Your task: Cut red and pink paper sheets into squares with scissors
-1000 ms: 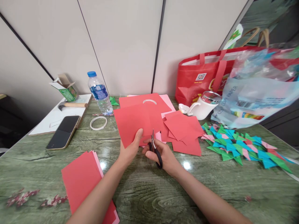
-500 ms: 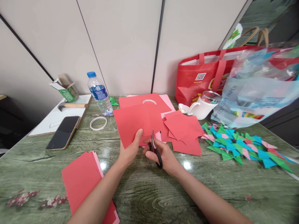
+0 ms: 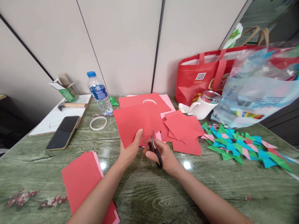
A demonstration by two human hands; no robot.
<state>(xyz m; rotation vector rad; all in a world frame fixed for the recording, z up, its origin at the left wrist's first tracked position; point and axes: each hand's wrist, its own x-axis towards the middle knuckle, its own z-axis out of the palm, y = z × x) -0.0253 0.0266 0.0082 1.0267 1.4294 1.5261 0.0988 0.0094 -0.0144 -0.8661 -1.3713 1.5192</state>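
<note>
My left hand (image 3: 130,151) pinches the near edge of a red paper sheet (image 3: 137,121), thumb on top, holding it above the table. My right hand (image 3: 163,155) grips black-handled scissors (image 3: 155,148); their blades point up into the sheet's lower edge. Cut red squares (image 3: 184,133) lie just right of the sheet. More red and pink sheets (image 3: 146,101) lie behind it, with a tape ring on top.
A red and pink paper stack (image 3: 85,180) lies near left. Phone (image 3: 63,132), tape ring (image 3: 98,123), water bottle (image 3: 98,93) and small box (image 3: 65,87) sit left. White teapot (image 3: 203,105), red bag (image 3: 205,74), plastic bag (image 3: 254,90) and folded paper pieces (image 3: 243,144) sit right.
</note>
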